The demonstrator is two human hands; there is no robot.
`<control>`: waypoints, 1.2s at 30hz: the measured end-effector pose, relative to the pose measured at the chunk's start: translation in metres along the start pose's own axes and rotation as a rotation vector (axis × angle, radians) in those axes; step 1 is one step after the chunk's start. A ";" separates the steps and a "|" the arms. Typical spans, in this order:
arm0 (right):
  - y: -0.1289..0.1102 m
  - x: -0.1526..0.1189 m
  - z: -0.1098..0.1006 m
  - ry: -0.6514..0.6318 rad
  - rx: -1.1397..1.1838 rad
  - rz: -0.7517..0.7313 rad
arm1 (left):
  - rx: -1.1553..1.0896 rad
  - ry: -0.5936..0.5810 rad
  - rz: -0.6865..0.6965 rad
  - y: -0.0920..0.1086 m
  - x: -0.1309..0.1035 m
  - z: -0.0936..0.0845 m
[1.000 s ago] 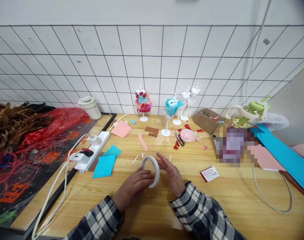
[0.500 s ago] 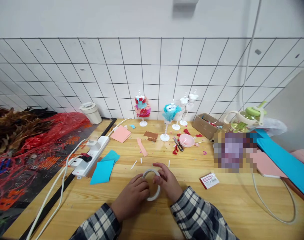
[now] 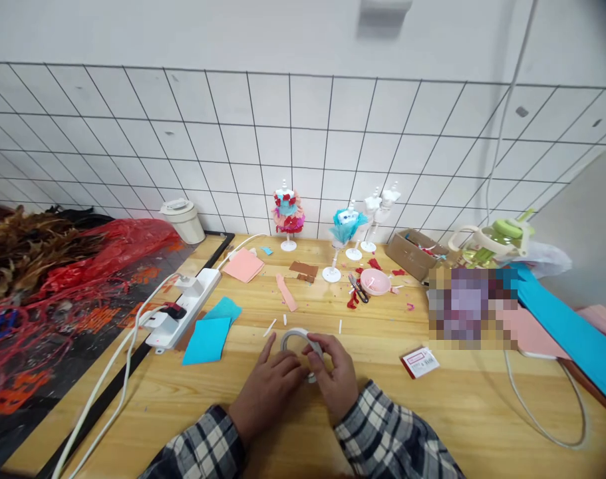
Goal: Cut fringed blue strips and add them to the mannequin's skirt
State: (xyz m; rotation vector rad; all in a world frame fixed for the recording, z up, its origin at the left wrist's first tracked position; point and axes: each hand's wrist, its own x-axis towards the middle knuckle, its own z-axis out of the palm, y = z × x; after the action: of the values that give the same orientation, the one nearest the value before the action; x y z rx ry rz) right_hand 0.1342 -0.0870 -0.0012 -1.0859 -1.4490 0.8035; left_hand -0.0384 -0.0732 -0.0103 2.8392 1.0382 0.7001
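A white roll of tape (image 3: 293, 332) is held between my two hands above the front middle of the wooden table. My right hand (image 3: 334, 374) pinches the roll's right side between thumb and fingers. On the other side, my left hand (image 3: 273, 389) has its fingers against the roll's lower left, with the index finger raised. Just beyond the roll lie small white strips (image 3: 285, 319) and, further right, another short strip (image 3: 340, 326). A peach paper strip (image 3: 286, 293) lies behind them.
Blue paper (image 3: 206, 341) and a power strip (image 3: 183, 309) lie left. Small dress forms (image 3: 289, 211) stand at the back near a pink bowl (image 3: 375, 281) and a cardboard box (image 3: 415, 255). A labelled packet (image 3: 420, 362) is at right.
The tape roll has turned and tilted in my hands. My left index finger has lifted away, and my right fingers have closed in over the roll's right edge. The view has shifted slightly.
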 end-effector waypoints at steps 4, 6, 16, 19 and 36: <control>0.002 0.003 -0.007 -0.044 -0.057 -0.018 | -0.015 0.025 -0.080 -0.003 0.001 -0.010; 0.002 0.003 -0.006 -0.074 -0.066 0.004 | -0.031 0.014 -0.116 -0.003 0.002 -0.015; 0.004 0.002 -0.003 -0.080 -0.100 0.066 | -0.068 -0.046 -0.190 0.001 0.005 -0.023; 0.003 0.002 -0.005 -0.126 -0.114 0.030 | -0.136 -0.107 -0.199 0.006 0.007 -0.027; 0.005 0.014 -0.020 -0.206 0.230 0.296 | -0.073 -0.203 -0.022 -0.004 0.005 -0.017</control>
State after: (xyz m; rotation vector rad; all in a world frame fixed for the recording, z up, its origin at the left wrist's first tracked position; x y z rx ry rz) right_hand 0.1551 -0.0734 0.0024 -1.0762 -1.3392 1.2926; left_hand -0.0449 -0.0695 0.0063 2.7608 0.9899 0.4264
